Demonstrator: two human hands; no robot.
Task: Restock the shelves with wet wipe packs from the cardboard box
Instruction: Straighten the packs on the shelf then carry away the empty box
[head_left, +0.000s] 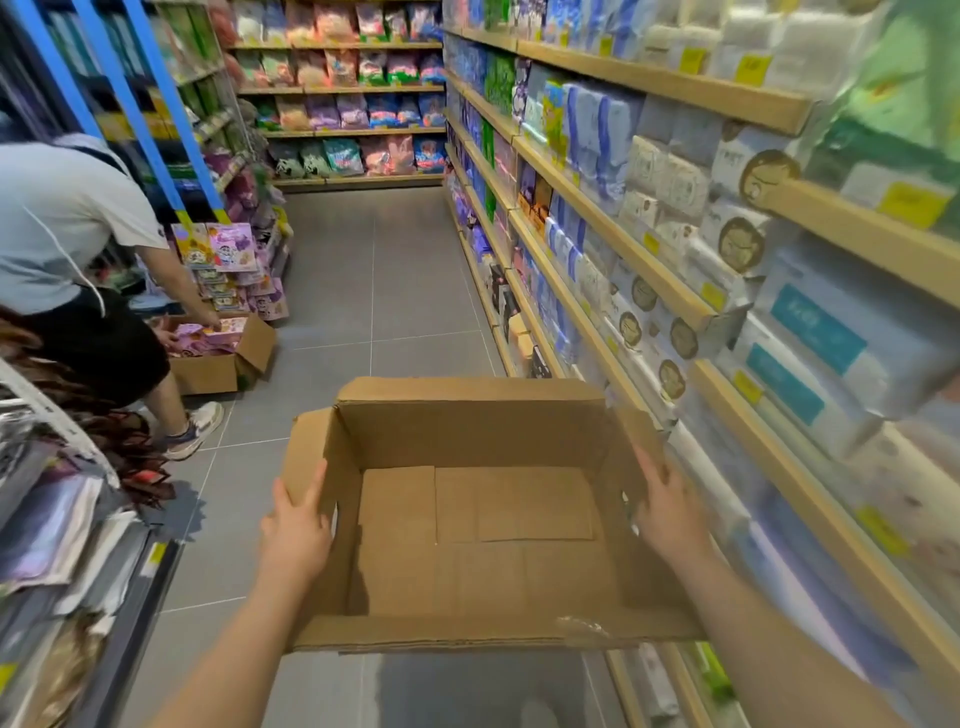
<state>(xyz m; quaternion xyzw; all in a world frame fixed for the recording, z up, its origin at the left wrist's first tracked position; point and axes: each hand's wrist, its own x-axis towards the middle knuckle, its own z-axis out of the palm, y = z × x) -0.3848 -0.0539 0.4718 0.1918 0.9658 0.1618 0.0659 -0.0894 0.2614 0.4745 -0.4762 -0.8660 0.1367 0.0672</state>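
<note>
Both hands hold the open cardboard box (467, 519) in the aisle, just beside the shelves (649, 291) on my right. My left hand (293, 535) grips the left wall, its fingers (314, 486) curled over the rim. My right hand (667, 512) clasps the right flap. I see only bare cardboard inside; wet wipe packs (810, 353) fill the shelves.

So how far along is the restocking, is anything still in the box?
The unpacking looks done: the cardboard box shows only its bare bottom, no packs. In hand: the left hand and right hand hold its side walls. The shelves on the right look full. Probably only clearing the box away remains.
</note>
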